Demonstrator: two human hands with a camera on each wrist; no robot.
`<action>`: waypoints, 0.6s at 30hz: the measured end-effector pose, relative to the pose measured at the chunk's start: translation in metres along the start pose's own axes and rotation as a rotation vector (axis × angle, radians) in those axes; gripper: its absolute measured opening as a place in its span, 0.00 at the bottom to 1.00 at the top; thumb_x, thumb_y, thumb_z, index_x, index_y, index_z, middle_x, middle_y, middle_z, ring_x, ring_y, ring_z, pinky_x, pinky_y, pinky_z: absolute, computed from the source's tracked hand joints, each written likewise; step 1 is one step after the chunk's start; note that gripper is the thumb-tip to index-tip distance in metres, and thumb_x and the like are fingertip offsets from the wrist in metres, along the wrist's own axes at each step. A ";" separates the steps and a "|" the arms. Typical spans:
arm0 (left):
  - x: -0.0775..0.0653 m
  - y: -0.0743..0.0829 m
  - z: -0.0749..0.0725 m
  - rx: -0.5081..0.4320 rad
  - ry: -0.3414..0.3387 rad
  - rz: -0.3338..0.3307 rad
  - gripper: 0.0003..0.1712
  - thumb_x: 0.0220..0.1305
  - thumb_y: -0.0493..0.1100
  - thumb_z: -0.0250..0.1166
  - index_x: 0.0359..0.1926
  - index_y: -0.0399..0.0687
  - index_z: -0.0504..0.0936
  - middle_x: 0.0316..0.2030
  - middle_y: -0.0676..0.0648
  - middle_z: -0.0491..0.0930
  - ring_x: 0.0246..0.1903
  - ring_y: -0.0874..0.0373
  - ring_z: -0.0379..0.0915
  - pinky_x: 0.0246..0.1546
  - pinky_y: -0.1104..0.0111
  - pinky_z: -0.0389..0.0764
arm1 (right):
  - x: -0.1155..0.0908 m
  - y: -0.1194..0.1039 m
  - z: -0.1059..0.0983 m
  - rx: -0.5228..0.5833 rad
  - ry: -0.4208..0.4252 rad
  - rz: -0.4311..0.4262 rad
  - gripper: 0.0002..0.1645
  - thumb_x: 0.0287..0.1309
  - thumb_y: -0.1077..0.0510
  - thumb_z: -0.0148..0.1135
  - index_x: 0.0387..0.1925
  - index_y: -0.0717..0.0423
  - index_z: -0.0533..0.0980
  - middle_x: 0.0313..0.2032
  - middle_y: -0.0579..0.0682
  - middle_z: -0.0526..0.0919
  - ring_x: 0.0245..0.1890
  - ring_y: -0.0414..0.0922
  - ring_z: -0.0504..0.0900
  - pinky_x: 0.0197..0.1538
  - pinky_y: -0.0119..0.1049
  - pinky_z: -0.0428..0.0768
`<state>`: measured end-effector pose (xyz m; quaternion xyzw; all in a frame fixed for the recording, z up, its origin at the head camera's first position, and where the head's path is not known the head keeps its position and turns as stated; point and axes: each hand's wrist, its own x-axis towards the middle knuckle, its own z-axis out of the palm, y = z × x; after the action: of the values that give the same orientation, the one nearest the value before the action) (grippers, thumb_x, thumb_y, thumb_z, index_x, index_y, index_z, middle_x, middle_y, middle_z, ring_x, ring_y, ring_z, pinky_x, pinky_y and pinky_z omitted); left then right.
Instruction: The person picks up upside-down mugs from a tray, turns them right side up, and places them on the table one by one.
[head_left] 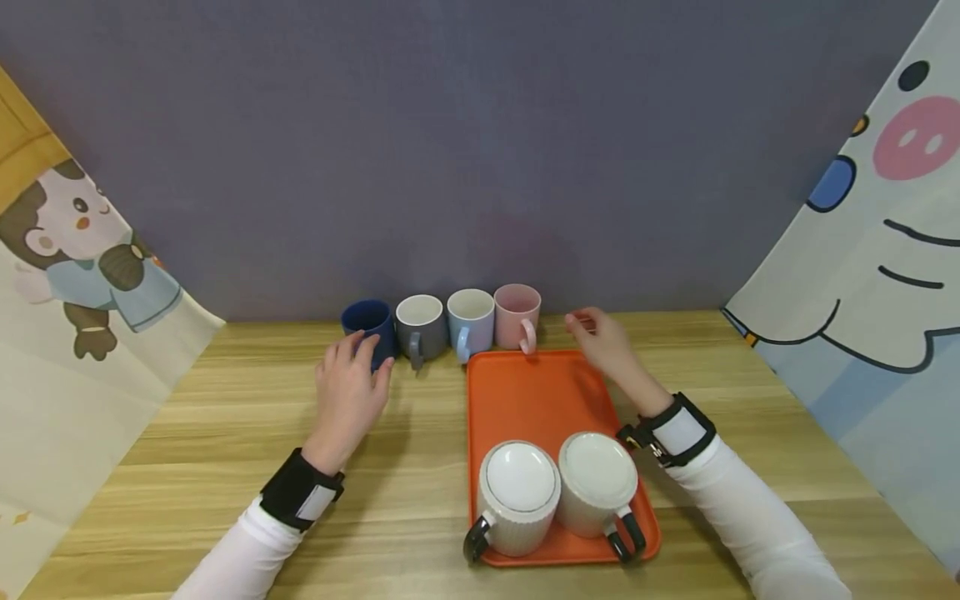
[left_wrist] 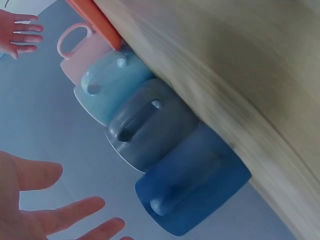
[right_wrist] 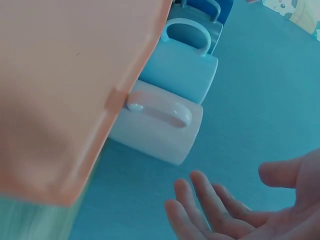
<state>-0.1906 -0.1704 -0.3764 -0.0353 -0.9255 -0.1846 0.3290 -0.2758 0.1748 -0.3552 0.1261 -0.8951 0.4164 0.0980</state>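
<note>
Four upright mugs would be one row at the back: a dark blue mug, a grey mug, a light blue mug and a pink mug. My left hand hovers by the dark blue mug, fingers spread and overlapping it in the head view; the left wrist view shows a gap between them. Off to the right of the pink mug is my right hand, fingers loosely bent and holding nothing. Two upside-down whitish mugs, one left and one right, stand on the orange tray.
The wooden table meets a grey backdrop right behind the row of mugs. Printed cartoon cloths hang at the left and right sides. The tray's far edge lies close in front of the light blue and pink mugs.
</note>
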 end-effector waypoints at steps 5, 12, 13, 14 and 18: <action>0.002 0.006 0.003 -0.006 0.005 0.003 0.23 0.62 0.46 0.63 0.54 0.37 0.77 0.57 0.34 0.71 0.57 0.37 0.63 0.47 0.44 0.65 | -0.012 0.005 -0.010 -0.021 0.031 -0.024 0.24 0.70 0.51 0.48 0.53 0.69 0.71 0.44 0.66 0.82 0.45 0.58 0.81 0.50 0.51 0.78; 0.003 0.013 0.009 -0.013 -0.018 0.001 0.24 0.63 0.47 0.63 0.55 0.37 0.76 0.58 0.34 0.71 0.57 0.38 0.63 0.49 0.44 0.65 | -0.029 0.011 -0.019 -0.044 0.081 -0.045 0.24 0.69 0.50 0.49 0.53 0.66 0.73 0.43 0.63 0.83 0.43 0.57 0.82 0.47 0.50 0.78; 0.003 0.014 0.010 -0.014 -0.025 0.000 0.24 0.63 0.47 0.62 0.55 0.38 0.76 0.58 0.35 0.71 0.58 0.38 0.62 0.49 0.44 0.65 | -0.032 0.011 -0.021 -0.047 0.084 -0.045 0.24 0.69 0.50 0.49 0.53 0.66 0.73 0.43 0.63 0.83 0.43 0.56 0.82 0.47 0.50 0.78; 0.004 0.015 0.011 -0.016 -0.030 -0.001 0.24 0.63 0.47 0.62 0.55 0.38 0.76 0.58 0.35 0.71 0.58 0.38 0.62 0.50 0.44 0.65 | -0.034 0.012 -0.022 -0.051 0.088 -0.046 0.24 0.69 0.49 0.49 0.52 0.66 0.73 0.42 0.63 0.84 0.43 0.56 0.82 0.46 0.50 0.79; 0.005 0.020 0.014 -0.015 -0.046 0.000 0.24 0.63 0.48 0.62 0.56 0.38 0.76 0.59 0.35 0.70 0.58 0.38 0.62 0.51 0.45 0.65 | -0.044 0.011 -0.027 -0.066 0.105 -0.045 0.24 0.69 0.49 0.49 0.52 0.66 0.73 0.42 0.63 0.84 0.42 0.56 0.83 0.45 0.51 0.79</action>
<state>-0.1990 -0.1466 -0.3772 -0.0418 -0.9314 -0.1906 0.3073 -0.2353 0.2092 -0.3587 0.1211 -0.8988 0.3905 0.1582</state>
